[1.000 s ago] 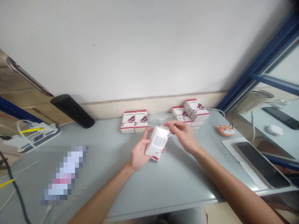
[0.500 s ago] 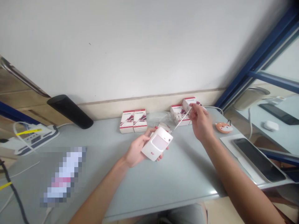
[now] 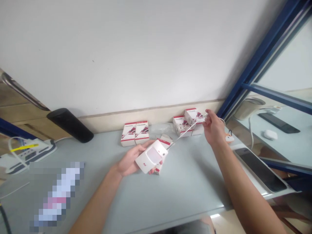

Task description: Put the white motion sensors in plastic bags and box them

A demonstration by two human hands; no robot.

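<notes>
A white motion sensor (image 3: 149, 159) with a pale window and a small red mark lies tilted in my left hand (image 3: 128, 159). My left fingers are closed around its side and underneath. A thin metal telescopic antenna (image 3: 184, 134) sticks out of its upper right corner. My right hand (image 3: 214, 128) pinches the far end of that antenna, up and to the right. Partly hidden behind the sensor, a white and red box (image 3: 166, 139) rests on the desk.
Two white and red boxes (image 3: 135, 131) stand near the wall; more boxes (image 3: 195, 115) are stacked to their right. Crumpled clear plastic (image 3: 162, 129) lies between. A black cylinder (image 3: 70, 125) and power strip (image 3: 41, 151) are left. A phone (image 3: 260, 169) and orange-white case (image 3: 229, 138) are right.
My right hand has moved away from the sensor, and the antenna between them shows longer. The sensor has shifted left and down in view, uncovering more of the box behind. The view has turned slightly.
</notes>
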